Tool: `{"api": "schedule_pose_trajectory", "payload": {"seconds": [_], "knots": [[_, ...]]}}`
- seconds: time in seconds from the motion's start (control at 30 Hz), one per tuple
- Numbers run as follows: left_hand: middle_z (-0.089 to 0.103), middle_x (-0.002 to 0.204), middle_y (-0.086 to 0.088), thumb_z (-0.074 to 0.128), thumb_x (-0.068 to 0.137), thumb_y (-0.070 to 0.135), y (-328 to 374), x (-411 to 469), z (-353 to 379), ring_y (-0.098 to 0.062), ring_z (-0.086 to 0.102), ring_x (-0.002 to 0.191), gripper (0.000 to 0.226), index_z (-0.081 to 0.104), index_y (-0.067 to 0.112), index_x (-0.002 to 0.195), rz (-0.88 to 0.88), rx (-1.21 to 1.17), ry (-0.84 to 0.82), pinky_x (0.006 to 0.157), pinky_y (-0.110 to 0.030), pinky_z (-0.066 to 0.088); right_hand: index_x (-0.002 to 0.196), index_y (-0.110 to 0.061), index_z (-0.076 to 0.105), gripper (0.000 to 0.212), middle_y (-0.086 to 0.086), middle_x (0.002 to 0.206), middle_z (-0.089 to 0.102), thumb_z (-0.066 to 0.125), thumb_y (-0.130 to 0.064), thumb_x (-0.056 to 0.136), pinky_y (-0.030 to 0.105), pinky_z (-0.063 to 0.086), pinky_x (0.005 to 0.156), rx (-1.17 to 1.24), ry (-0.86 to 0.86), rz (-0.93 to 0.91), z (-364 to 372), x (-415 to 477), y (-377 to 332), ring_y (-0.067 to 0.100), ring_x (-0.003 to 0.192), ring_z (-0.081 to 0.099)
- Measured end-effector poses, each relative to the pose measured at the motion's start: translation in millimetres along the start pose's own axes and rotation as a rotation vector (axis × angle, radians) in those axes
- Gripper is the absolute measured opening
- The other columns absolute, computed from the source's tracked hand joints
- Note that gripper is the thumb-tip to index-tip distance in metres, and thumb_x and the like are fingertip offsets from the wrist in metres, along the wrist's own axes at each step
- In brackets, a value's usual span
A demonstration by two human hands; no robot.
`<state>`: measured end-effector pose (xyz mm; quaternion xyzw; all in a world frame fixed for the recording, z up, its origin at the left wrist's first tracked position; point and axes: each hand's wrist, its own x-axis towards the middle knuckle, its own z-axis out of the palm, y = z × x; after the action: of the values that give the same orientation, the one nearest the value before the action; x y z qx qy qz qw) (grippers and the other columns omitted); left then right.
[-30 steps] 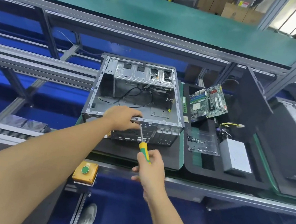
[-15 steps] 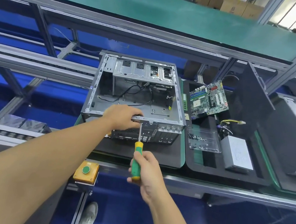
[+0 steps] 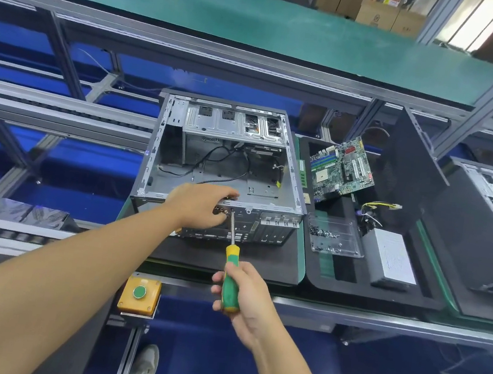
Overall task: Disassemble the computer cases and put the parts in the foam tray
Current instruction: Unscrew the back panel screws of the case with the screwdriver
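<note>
The open computer case (image 3: 266, 170) lies on its side on a black mat, just left of the foam tray (image 3: 381, 294). The left hand (image 3: 201, 207) curls over the case's near rim and grips it. The right hand (image 3: 250, 300) is wrapped round the green-and-yellow handle of a screwdriver (image 3: 232, 257), whose tip meets the case's near panel beside the left fingers. The tray holds a motherboard (image 3: 341, 168) (propped at a tilt), a grey power supply (image 3: 393, 256) and a clear box of screws (image 3: 336, 236).

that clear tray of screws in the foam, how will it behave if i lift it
The clear tray looks thin, so probably light and a bit flexible. Its loose screws would likely slide or spill if tilted.
</note>
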<state>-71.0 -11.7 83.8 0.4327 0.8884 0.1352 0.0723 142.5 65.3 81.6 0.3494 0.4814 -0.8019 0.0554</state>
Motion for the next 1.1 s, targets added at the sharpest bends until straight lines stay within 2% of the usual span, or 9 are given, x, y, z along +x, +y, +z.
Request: {"api": "schedule_pose_trajectory", "payload": {"seconds": [0.1, 0.2, 0.23, 0.33, 0.43, 0.67, 0.87, 1.0, 1.1], "knots": [[0.057, 0.126, 0.005, 0.06, 0.076, 0.018, 6.1, -13.5, -4.5, -0.019, 0.051, 0.115, 0.053, 0.055, 0.021, 0.129, 0.164, -0.124, 0.24, 0.095, -0.04, 0.043, 0.108, -0.014, 0.053, 0.013, 0.004, 0.084, 0.062, 0.06, -0.022, 0.1, 0.026, 0.046, 0.043, -0.047, 0.013, -0.029, 0.5, -0.9, -0.8, 0.019, 0.065, 0.065], [0.055, 0.086, 0.006, 0.057, 0.079, 0.006, 26.0, -37.7, 10.6, -0.015, 0.051, 0.079, 0.014, 0.059, 0.016, 0.09, -0.029, -0.391, 0.495, 0.069, -0.032, 0.042, 0.107, -0.017, 0.05, 0.019, 0.004, 0.085, 0.058, 0.063, -0.025, 0.097, 0.021, 0.034, 0.038, -0.124, 0.038, -0.039, 1.6, 0.9, 0.0, 0.015, 0.053, 0.056], [0.057, 0.08, 0.006, 0.056, 0.084, 0.011, 35.1, -44.4, 16.3, -0.014, 0.052, 0.074, 0.006, 0.058, 0.017, 0.082, -0.206, -0.531, 0.469, 0.065, -0.032, 0.042, 0.106, -0.017, 0.049, 0.02, 0.003, 0.084, 0.058, 0.064, -0.026, 0.096, 0.021, 0.031, 0.038, -0.136, 0.048, -0.044, 2.1, 2.0, 0.6, 0.013, 0.051, 0.052], [0.069, 0.084, -0.001, 0.059, 0.093, 0.034, 57.8, -47.6, 24.1, -0.017, 0.063, 0.071, 0.022, 0.066, 0.014, 0.087, -0.763, -1.177, 0.156, 0.063, -0.031, 0.048, 0.106, -0.015, 0.049, 0.02, 0.002, 0.077, 0.063, 0.057, -0.032, 0.1, 0.022, 0.03, 0.04, -0.105, 0.056, -0.032, 4.3, 3.8, 2.1, 0.013, 0.049, 0.049], [0.074, 0.093, -0.007, 0.066, 0.093, 0.035, 65.0, -35.7, 26.4, -0.018, 0.067, 0.076, 0.029, 0.069, 0.008, 0.1, -0.899, -1.599, 0.091, 0.066, -0.031, 0.055, 0.112, -0.017, 0.058, 0.025, 0.004, 0.076, 0.069, 0.041, -0.034, 0.104, 0.024, 0.036, 0.043, -0.123, 0.081, -0.007, 4.9, 2.5, 0.3, 0.015, 0.051, 0.051], [0.074, 0.083, -0.003, 0.071, 0.092, 0.024, 67.6, -20.1, 34.6, -0.017, 0.068, 0.074, 0.018, 0.068, 0.009, 0.1, -0.918, -1.771, 0.199, 0.067, -0.032, 0.057, 0.106, -0.02, 0.065, 0.015, 0.006, 0.088, 0.064, 0.052, -0.025, 0.1, 0.034, 0.06, 0.059, -0.166, 0.155, -0.094, 0.0, 1.8, 1.5, 0.013, 0.064, 0.062], [0.071, 0.084, -0.006, 0.065, 0.095, 0.013, 69.9, -17.0, 32.4, -0.017, 0.066, 0.074, 0.007, 0.068, 0.007, 0.098, -0.899, -1.834, 0.212, 0.077, -0.032, 0.056, 0.108, -0.029, 0.057, 0.012, 0.005, 0.104, 0.062, 0.061, -0.026, 0.097, 0.03, 0.057, 0.055, -0.204, 0.158, -0.117, -2.6, 2.5, 0.9, 0.011, 0.06, 0.067], [0.065, 0.077, -0.006, 0.059, 0.095, 0.011, 77.4, -13.9, 32.9, -0.016, 0.065, 0.069, 0.009, 0.064, 0.004, 0.092, -0.94, -1.792, 0.253, 0.062, -0.029, 0.058, 0.108, -0.029, 0.055, 0.012, 0.006, 0.097, 0.062, 0.059, -0.027, 0.097, 0.027, 0.052, 0.049, -0.262, 0.14, -0.11, -4.5, -0.3, 1.4, 0.011, 0.055, 0.061], [0.061, 0.075, -0.006, 0.053, 0.095, 0.01, 80.9, -13.3, 36.4, -0.018, 0.063, 0.07, 0.011, 0.061, 0.004, 0.09, -0.922, -1.771, 0.299, 0.062, -0.03, 0.056, 0.105, -0.028, 0.056, 0.013, 0.003, 0.086, 0.06, 0.055, -0.028, 0.093, 0.023, 0.039, 0.041, -0.329, 0.119, -0.134, -14.3, -5.0, -1.1, 0.013, 0.05, 0.052]]}}
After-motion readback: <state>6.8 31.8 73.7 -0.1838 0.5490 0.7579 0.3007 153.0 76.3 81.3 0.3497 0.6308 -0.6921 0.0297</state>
